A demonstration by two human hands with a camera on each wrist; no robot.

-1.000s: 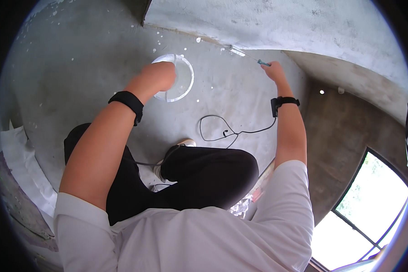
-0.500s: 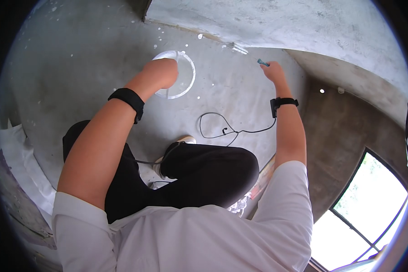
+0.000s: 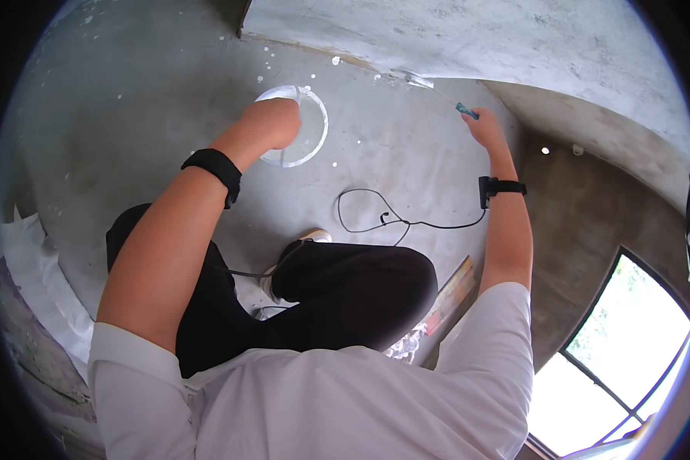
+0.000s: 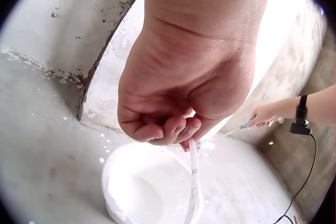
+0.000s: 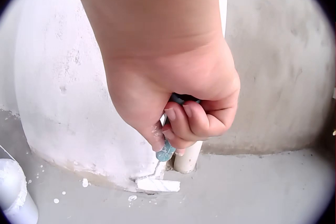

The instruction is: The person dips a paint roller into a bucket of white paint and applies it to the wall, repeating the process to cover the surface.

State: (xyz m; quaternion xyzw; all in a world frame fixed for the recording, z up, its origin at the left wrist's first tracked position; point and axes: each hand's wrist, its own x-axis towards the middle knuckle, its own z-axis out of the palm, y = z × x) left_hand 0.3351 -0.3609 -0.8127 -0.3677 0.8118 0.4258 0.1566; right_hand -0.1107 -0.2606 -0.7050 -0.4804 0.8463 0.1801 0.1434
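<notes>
In the left wrist view the left hand (image 4: 184, 82) has its fingers curled round the handle (image 4: 193, 182) of a white bucket (image 4: 108, 182), with pale liquid inside. The head view has that hand (image 3: 272, 124) over the bucket (image 3: 323, 130). My right hand (image 5: 173, 92) grips the teal handle (image 5: 166, 152) of a small paint roller. Its white roller head (image 5: 157, 184) lies at the foot of the white wall (image 5: 68, 92), where wall and floor meet. In the head view the right hand (image 3: 487, 129) is well to the right of the bucket.
A pale pipe (image 5: 188, 160) stands by the wall's end. White spots dot the grey floor (image 3: 169, 100). A black cable (image 3: 445, 226) runs from the right wrist strap across the floor. White sheeting (image 3: 46, 276) lies at the left, and a window (image 3: 629, 330) is at lower right.
My right hand and the roller have moved to the right along the wall's base. The left hand still grips the bucket handle in about the same place.
</notes>
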